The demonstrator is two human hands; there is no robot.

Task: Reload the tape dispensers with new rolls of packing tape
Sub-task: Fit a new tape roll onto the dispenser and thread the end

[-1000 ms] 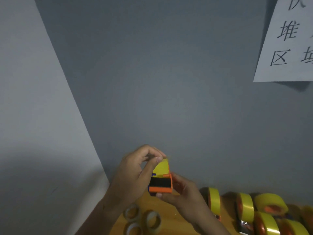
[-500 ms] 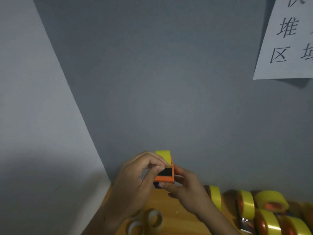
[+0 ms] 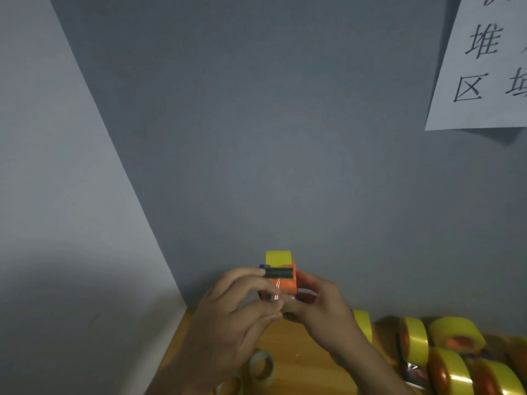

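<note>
Dispenser [image 3: 281, 276] upright between hands [image 3: 282, 309]

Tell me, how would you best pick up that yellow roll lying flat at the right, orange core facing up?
Take the flat roll from above, thumb on one side of its yellow outer wall, fingers on the opposite side. It lies on its side on the table, core hole upward, so the curved wall is exposed. Other rolls crowd it at left and in front, so low sideways approaches look blocked.
</note>
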